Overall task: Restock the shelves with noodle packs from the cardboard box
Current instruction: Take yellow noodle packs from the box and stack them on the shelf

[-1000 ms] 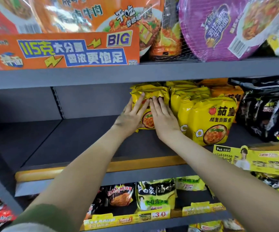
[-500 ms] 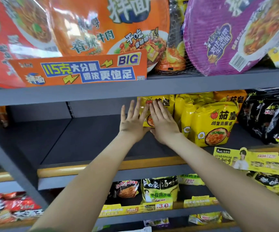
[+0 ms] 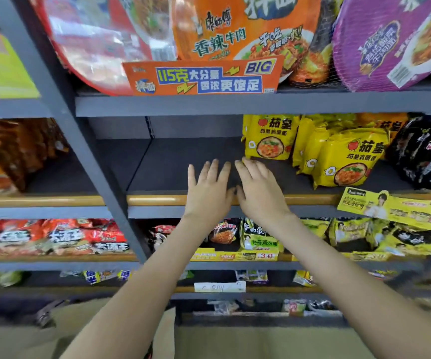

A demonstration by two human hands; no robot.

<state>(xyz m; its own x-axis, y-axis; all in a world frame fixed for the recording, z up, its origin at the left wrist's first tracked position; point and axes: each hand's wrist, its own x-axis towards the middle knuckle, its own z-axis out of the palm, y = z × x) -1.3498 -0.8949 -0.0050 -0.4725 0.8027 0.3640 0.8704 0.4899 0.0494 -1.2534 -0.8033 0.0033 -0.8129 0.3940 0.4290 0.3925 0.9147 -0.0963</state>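
Yellow plastic wraps the noodle pack [image 3: 270,137] that stands upright at the back of the grey shelf [image 3: 173,161], just past the fingertips of the right grip [image 3: 259,190]. One fingertip is very near the pack's bottom corner, but I cannot tell if it touches. The right grip is wide, with flat, straight fingers, and holds nothing. The left grip [image 3: 208,193] is just beside it, thumbs almost touching. It is wide too, with fingers spread and straight, and holds nothing. Both grips hang over the bare part of the shelf, above its wood-coloured front rail [image 3: 157,200]. More yellow noodle packs [image 3: 349,156] stand in a bunch to the right of the right grip, and black packs [image 3: 421,151] are further right again. A yellow paper strip [image 3: 400,209] hangs tilted from the rail, right of the right grip. High above both grips sits an orange sign [image 3: 204,76] with the word BIG. Behind it are big round noodle tubs: an orange bowl [image 3: 235,29], a red bowl [image 3: 100,40] and a purple bowl [image 3: 390,40] in a net. Under the grips, on the next shelf down, are black and yellow packs [image 3: 258,235] with yellow price tags [image 3: 235,255]. Red packs [image 3: 54,237] lie down and to the left of the left grip. Far below both arms, a blurry brown cardboard box [image 3: 261,343] fills the bottom.
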